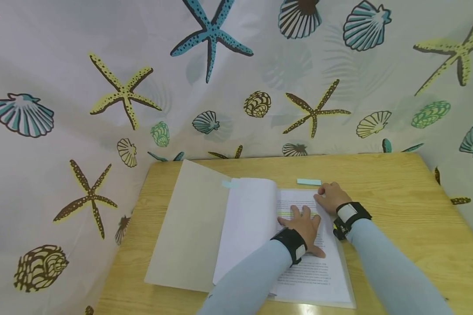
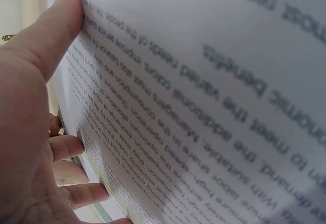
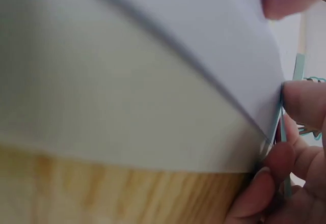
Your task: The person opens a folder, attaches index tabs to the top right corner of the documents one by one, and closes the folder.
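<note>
Wooden surface (image 1: 398, 205), frame centre: left hand (image 1: 303, 227) flat, fingers spread on open booklet (image 1: 299, 262); right hand (image 1: 331, 197) pinches page's upper-right corner, likely mid page-turn; lifting it over comes next.

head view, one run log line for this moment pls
left hand: flat on printed page | right hand: pinching page's top right corner | booklet: open on table

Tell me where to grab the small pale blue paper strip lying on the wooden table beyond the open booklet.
Probably pinch the pale blue paper strip at one short end, coming from above. It lies flat on the wooden table, so slide a fingertip under the end first. The right hand is nearest.
</note>
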Available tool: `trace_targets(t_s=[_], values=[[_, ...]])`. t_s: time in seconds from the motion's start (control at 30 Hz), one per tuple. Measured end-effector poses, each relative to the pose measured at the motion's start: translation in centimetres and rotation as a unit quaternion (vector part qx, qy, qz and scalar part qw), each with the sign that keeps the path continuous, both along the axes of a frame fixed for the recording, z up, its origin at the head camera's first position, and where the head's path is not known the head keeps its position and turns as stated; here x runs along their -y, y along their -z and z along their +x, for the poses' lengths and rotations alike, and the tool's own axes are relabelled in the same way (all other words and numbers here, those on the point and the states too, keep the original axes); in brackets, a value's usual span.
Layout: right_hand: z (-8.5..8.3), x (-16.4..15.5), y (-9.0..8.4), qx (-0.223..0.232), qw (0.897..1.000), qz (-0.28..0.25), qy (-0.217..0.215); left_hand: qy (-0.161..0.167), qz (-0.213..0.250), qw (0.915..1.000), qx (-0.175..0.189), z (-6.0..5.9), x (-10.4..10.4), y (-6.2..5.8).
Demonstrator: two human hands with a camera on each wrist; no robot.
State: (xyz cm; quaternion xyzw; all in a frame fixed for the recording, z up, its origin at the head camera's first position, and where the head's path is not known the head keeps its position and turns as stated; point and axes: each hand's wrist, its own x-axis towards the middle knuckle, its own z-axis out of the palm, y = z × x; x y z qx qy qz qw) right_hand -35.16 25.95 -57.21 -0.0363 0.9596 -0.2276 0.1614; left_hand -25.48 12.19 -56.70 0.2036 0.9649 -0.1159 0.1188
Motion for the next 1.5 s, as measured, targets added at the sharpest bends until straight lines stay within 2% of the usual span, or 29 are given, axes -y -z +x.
trace_targets(t_s=[0.07, 0.3, 0.5, 0.83, 0.93, 1.07, 1.33, 1.5], values=[[0.0, -0.1, 0.0, -0.003, 1.000, -0.001, -0.008, -0.002, -0.001, 1.0000, 0.001, 0.0, 0.0, -0.1], [0.1, 0.0, 0.4, 0.023, 1.000, 0.006, 0.004, -0.003, -0.005, 1.0000, 0.002, 0.3, 0.0, -0.2], [0.1, -0.2, 0.6, 0.016, 1.000, 0.007, -0.005, -0.007, -0.010, 0.9999, 0.007, 0.2, -0.1, -0.3], [0.5, 1.1, -0.6, 0.022, 0.999, 0.027, 0.021, -0.009, -0.002, 0.9998, 0.017, 0.4, 0.0, -0.6], [0.3, 1.2, -0.8, 0.029, 0.999, 0.027, 0.023, -0.010, 0.000, 0.9998, 0.019, 0.6, 0.2, -0.9], [-0.1, 0.7, -0.1, 0.042, 0.998, 0.027, 0.024, -0.007, -0.004, 0.9996, 0.027, 0.8, 0.3, -1.8], [-0.3, 0.4, 0.5, 0.023, 0.999, 0.022, 0.019, -0.007, -0.002, 0.9996, 0.027, 1.2, 0.6, -3.2], [-0.1, 0.3, 0.3, 0.031, 0.999, 0.016, 0.009, -0.007, 0.001, 0.9995, 0.032, 1.3, 0.7, -3.3]])
